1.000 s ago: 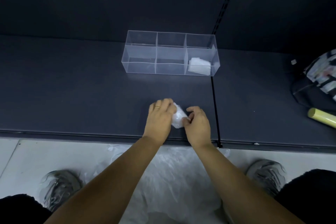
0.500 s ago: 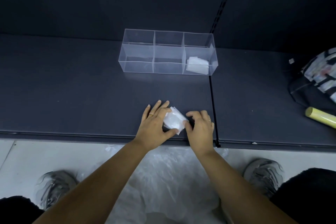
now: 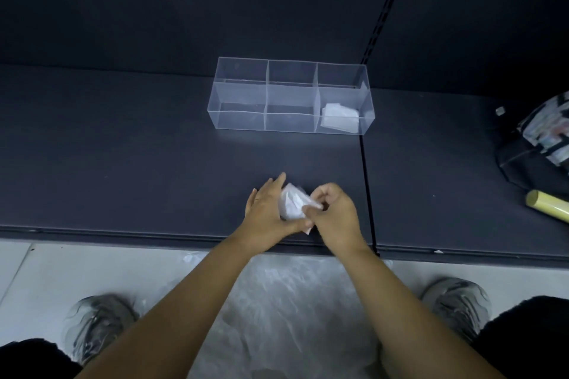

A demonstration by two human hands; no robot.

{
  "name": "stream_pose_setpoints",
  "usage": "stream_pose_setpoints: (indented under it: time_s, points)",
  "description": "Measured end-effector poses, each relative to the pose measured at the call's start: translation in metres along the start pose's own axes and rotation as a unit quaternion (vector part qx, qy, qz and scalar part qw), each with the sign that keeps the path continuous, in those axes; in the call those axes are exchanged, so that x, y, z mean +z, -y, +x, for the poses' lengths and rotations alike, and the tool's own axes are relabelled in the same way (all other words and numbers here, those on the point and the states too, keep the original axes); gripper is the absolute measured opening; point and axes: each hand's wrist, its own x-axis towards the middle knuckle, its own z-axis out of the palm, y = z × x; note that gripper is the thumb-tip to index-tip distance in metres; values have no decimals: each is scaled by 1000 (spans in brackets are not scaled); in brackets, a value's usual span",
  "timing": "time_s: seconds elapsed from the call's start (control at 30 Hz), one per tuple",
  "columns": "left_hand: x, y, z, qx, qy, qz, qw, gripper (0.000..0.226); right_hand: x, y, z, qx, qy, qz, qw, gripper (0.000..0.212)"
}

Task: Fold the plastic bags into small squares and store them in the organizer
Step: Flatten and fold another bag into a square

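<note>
The left hand (image 3: 267,213) lies with its fingers straight and close together, its palm against the left side of a small folded plastic bag (image 3: 291,205) and its thumb stretched out along the bag's near edge; a thin ring (image 3: 256,200) shows on one finger. The right hand (image 3: 334,215) has its fingers curled and pinches the right edge of the same bag between thumb and fingertips, so the white packet is held between the two hands, raised on edge near the front lip of a dark shelf (image 3: 123,148). Whether the packet's lower edge touches the shelf cannot be told. Further back on the shelf, well apart from the hands, stands a clear organizer (image 3: 240,101) with three compartments side by side; a second folded bag (image 3: 340,120) lies flat in the right-hand compartment, while the other two show only their clear walls. A seam between shelf panels runs just beside the organizer's right end and passes to the right of the right hand. At the far right of the shelf sit a dark bag with patterned cloth (image 3: 538,144) and, nearer the front, a pale yellow roll (image 3: 548,208). Below the shelf edge, on the light floor, a heap of loose clear plastic bags (image 3: 277,301) lies between two grey sneakers (image 3: 98,320).
</note>
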Motion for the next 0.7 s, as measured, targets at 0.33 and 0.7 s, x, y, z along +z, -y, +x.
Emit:
stream_pose_setpoints:
  time_s: [0.33,0.7]
  points:
    - [-35,-56,39,-53,4,-400,915,19,-57,44,51,-24,104,98,989,14]
    - [-26,-55,103,98,-242,155,953,40,-76,59,196,49,-164,-254,952,26]
